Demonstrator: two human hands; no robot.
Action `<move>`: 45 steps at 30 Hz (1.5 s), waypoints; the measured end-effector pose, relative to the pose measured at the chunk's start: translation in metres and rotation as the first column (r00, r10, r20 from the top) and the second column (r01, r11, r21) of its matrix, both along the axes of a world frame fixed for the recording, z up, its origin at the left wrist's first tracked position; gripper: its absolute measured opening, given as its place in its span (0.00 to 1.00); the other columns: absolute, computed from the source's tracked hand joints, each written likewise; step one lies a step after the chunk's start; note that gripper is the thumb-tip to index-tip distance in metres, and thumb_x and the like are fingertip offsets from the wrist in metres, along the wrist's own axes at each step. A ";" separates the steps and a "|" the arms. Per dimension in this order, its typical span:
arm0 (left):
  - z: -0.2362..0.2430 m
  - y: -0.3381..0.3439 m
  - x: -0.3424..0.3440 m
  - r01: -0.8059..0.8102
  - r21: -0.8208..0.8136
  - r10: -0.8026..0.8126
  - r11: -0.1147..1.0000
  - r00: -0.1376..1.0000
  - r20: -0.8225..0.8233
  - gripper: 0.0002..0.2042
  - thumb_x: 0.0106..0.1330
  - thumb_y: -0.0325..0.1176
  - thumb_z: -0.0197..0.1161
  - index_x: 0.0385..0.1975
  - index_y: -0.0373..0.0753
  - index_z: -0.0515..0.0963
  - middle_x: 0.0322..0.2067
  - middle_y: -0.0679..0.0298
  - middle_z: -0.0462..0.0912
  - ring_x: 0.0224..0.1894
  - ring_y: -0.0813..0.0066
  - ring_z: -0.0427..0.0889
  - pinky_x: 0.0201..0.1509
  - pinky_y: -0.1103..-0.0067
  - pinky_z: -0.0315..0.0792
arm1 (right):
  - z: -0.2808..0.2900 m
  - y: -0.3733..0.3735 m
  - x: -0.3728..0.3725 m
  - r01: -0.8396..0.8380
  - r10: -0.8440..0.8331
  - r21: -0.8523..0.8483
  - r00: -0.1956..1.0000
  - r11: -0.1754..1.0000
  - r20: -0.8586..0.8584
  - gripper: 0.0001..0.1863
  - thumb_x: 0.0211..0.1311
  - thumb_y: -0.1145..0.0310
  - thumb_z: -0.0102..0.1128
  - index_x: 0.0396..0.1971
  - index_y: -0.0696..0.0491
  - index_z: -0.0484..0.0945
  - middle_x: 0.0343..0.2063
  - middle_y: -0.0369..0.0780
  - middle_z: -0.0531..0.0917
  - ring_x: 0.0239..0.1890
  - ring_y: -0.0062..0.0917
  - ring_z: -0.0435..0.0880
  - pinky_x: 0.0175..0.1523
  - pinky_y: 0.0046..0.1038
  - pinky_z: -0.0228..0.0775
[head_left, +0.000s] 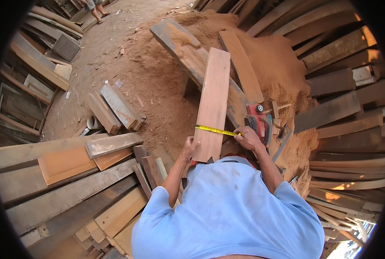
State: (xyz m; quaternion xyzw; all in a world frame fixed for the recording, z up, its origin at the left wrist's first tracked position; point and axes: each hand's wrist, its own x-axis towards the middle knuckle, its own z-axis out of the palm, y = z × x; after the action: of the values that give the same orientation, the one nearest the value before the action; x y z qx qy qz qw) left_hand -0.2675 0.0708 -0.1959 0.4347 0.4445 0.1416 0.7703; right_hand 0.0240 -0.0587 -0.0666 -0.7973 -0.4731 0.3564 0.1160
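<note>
A pale pinkish plank (212,86) stands out lengthwise before me, lying over a larger dusty grey board (174,48). A yellow measuring tape (213,129) stretches across the plank's width. My left hand (190,147) is closed on the plank's left edge, just below the tape's end. My right hand (245,137) grips the tape near the plank's right side; the tape's case is mostly hidden by my fingers. A red power planer (259,121) sits just beyond my right hand, among wood offcuts.
Stacked boards (63,194) fill the lower left and boards (334,108) line the right. Short planks (117,103) lie left of me. Reddish sawdust (278,64) is heaped at the back right. A person's legs (93,9) show at the top left on the dirt floor (106,47).
</note>
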 end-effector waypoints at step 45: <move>0.016 0.021 0.017 0.294 0.103 -0.210 0.950 0.849 -0.484 0.52 0.52 0.60 0.78 0.64 0.23 0.61 0.55 0.42 0.77 0.58 0.57 0.80 0.58 0.65 0.77 | -0.034 -0.043 0.001 0.303 -0.266 0.084 0.916 0.949 -0.299 0.21 0.65 0.57 0.62 0.52 0.54 0.83 0.41 0.49 0.87 0.49 0.40 0.86 0.57 0.38 0.75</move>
State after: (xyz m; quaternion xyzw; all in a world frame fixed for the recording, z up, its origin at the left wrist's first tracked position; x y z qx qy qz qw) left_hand -0.2501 0.0917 -0.1794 0.5759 0.5417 -0.0319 0.6115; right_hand 0.0246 -0.1013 -0.1010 -0.7891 -0.3523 0.4151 0.2845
